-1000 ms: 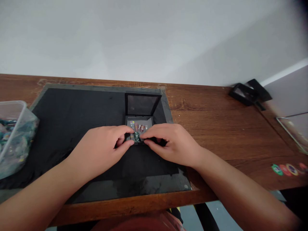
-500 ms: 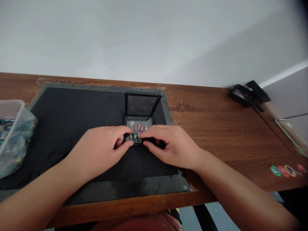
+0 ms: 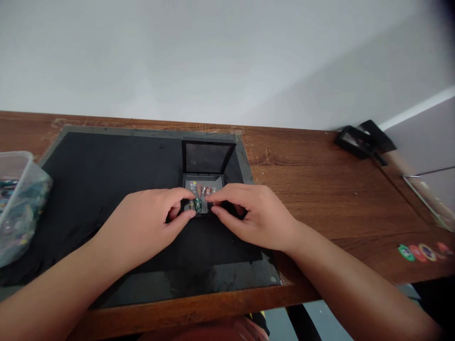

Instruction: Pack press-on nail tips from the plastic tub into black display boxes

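Note:
A small black box [image 3: 184,182] lies on the black mat [image 3: 124,161], its windowed lid [image 3: 208,157] standing up at the back. Inside are several small decorated pieces that look like false nails, among them a dark green one [image 3: 198,204] with a light star. My left hand [image 3: 152,218] is at the box's left side, thumb and index finger curved with fingertips at its edge. From the right, my right hand [image 3: 250,213] reaches in, its index fingertip over the pieces and its thumb at the front right. Whether either hand pinches a piece is too small to tell.
A clear plastic tub [image 3: 24,203] with bagged items stands at the left. Black boxes [image 3: 359,141] lie at the back right of the wooden table [image 3: 302,175]. Several round coloured stickers [image 3: 406,252] are at the right. A wall rises behind.
My right index fingertip has shifted slightly away from the green piece, which now shows more fully. The whole view has shifted a little; my left hand stays at the box's left side.

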Demonstrator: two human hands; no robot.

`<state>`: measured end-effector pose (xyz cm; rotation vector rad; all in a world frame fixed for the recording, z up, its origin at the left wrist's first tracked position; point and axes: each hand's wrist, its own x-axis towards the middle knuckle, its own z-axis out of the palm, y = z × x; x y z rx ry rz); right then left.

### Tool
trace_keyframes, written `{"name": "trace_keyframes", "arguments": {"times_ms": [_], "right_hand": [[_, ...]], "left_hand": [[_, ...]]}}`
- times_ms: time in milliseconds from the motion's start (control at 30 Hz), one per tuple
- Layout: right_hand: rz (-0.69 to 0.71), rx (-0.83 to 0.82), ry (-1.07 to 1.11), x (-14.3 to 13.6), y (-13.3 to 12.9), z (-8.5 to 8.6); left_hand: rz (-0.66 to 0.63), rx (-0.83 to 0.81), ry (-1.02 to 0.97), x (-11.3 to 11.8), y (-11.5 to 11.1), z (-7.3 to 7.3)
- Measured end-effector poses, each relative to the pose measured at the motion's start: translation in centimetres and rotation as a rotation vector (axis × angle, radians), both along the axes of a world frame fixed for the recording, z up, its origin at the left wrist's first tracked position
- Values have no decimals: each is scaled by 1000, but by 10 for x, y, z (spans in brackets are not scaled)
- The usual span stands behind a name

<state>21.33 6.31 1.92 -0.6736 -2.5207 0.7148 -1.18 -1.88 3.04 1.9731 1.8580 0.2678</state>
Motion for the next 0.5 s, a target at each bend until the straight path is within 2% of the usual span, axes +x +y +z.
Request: {"name": "trace_keyframes", "arguments": {"times_ms": [500], "right_hand": [[-38,-9,45,-1,0,0]], "left_hand": [[12,3,-15,-1,0,-1]]}}
